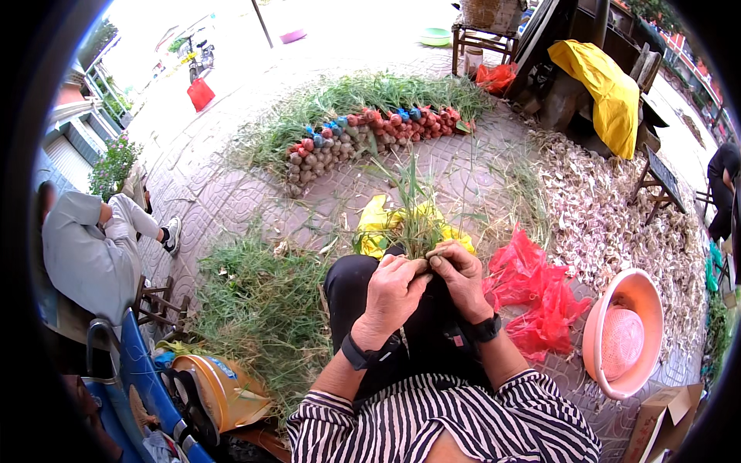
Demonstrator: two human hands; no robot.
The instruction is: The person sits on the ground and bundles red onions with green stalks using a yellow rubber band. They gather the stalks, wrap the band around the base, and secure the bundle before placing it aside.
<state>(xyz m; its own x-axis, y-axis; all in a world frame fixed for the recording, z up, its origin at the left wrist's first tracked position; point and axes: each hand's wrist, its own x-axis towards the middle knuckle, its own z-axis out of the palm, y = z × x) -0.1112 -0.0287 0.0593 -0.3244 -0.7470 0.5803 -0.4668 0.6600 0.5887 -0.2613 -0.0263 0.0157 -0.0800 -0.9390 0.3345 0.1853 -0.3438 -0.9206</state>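
A small bunch of green grass-like stalks [415,223] stands upright above my knees, its lower end pinched between my fingers. My left hand [395,283] grips the base from the left, thumb and fingertips together. From the right, my right hand [460,275] pinches the same base, and the fingertips of both hands nearly meet. What lies inside the fingers is hidden. Just beyond the hands, yellow plastic [373,226] lies behind the bunch. Red plastic bags [535,295] lie crumpled to the right of my right hand.
A loose heap of cut grass [260,289] lies at left. Ahead is a row of bundles with wrapped root balls [324,156]. Dried garlic-like husks [602,214] cover the ground at right, near a pink basin [596,335] holding a strainer. A seated person [92,249] is at left.
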